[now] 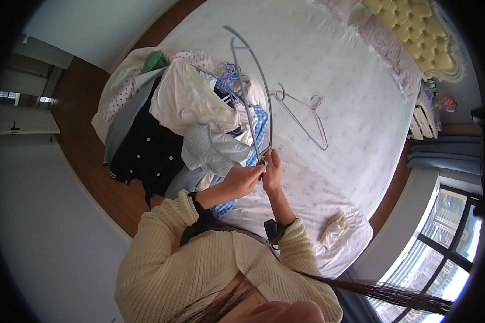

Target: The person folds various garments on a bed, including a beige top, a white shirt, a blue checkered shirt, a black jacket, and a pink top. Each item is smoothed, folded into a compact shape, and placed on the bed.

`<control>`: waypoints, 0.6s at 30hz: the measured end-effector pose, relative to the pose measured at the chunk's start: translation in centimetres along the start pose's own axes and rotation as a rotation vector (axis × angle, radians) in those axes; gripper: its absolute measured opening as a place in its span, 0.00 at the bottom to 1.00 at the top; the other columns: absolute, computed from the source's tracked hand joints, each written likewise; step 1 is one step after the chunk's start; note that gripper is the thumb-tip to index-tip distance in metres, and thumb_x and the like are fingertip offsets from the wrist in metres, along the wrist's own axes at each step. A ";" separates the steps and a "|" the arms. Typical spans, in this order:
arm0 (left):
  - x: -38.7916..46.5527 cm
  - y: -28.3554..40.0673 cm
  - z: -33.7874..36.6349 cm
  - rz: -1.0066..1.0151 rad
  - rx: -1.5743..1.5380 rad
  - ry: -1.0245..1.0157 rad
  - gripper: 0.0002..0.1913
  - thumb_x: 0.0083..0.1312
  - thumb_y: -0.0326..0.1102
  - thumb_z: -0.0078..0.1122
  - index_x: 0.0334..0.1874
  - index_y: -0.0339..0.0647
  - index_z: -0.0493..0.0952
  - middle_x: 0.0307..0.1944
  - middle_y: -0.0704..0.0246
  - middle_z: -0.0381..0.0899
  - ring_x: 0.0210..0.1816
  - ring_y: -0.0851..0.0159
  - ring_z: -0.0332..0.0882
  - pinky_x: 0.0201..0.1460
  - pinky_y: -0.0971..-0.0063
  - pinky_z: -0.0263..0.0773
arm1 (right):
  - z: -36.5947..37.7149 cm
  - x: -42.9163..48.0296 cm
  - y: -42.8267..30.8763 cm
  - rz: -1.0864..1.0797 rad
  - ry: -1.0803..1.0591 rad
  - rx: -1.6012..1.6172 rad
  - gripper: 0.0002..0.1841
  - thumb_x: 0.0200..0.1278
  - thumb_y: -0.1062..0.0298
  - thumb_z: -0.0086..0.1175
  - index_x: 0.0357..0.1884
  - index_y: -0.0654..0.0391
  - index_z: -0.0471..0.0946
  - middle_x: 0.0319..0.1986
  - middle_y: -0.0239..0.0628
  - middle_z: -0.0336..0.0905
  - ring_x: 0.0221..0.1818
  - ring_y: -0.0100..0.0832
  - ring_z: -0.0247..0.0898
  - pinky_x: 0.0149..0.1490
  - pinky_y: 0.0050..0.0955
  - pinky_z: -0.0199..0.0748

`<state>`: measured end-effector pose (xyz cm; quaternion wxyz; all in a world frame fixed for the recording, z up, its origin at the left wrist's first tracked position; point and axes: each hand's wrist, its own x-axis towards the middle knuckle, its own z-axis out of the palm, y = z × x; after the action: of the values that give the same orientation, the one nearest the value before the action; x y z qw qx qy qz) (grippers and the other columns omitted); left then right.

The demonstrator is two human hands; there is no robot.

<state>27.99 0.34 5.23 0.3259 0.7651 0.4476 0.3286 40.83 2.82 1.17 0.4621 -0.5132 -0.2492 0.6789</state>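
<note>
My left hand (242, 179) and my right hand (272, 169) meet in front of my body at the near end of a long, looped grey frame (267, 80), which looks like a large hanger. My right hand grips that end, while the fingers of my left pinch a small white piece (264, 161) there; its kind is unclear. Beyond my hands the frame rises over the bed. To its left lies a heap of clothes with a grey checked garment (204, 149), a cream garment (190, 99) and a black buttoned garment (145, 155). Two wire hangers (303, 119) lie on its right.
A tangle of blue and purple hangers (228, 76) rests on the heap. A crumpled beige cloth (334, 231) lies on the patterned bed sheet (347, 121) near the bed's right edge. Pillows (382, 52) and a tufted headboard (412, 34) stand at the far right.
</note>
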 end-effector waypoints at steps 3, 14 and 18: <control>0.2 -1.2 0.3 0.107 0.225 -0.056 0.09 0.57 0.25 0.54 0.40 0.39 0.75 0.22 0.64 0.75 0.22 0.56 0.76 0.22 0.64 0.68 | -0.4 0.6 -0.7 -0.235 0.051 -0.193 0.12 0.74 0.61 0.39 0.31 0.54 0.64 0.21 0.29 0.66 0.17 0.20 0.63 0.18 0.18 0.60; -1.0 -5.3 0.8 0.068 0.437 -0.252 0.20 0.51 0.24 0.52 0.49 0.37 0.75 0.43 0.56 0.73 0.48 0.50 0.71 0.49 0.57 0.67 | -12.4 7.7 -0.4 -0.227 0.381 -0.061 0.14 0.74 0.63 0.37 0.36 0.63 0.69 0.36 0.45 0.78 0.29 0.35 0.80 0.34 0.31 0.82; -0.9 -7.4 -3.9 -0.099 0.522 -0.163 0.23 0.47 0.23 0.55 0.51 0.36 0.73 0.54 0.57 0.69 0.57 0.50 0.66 0.62 0.54 0.59 | -21.2 12.8 -0.9 -0.205 0.427 -0.149 0.16 0.73 0.62 0.38 0.33 0.63 0.69 0.30 0.44 0.79 0.25 0.34 0.79 0.32 0.31 0.82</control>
<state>21.08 3.13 1.41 0.1681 0.8244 0.5262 0.1232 60.21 11.65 -11.50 0.5315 -0.6498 -0.2461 0.4844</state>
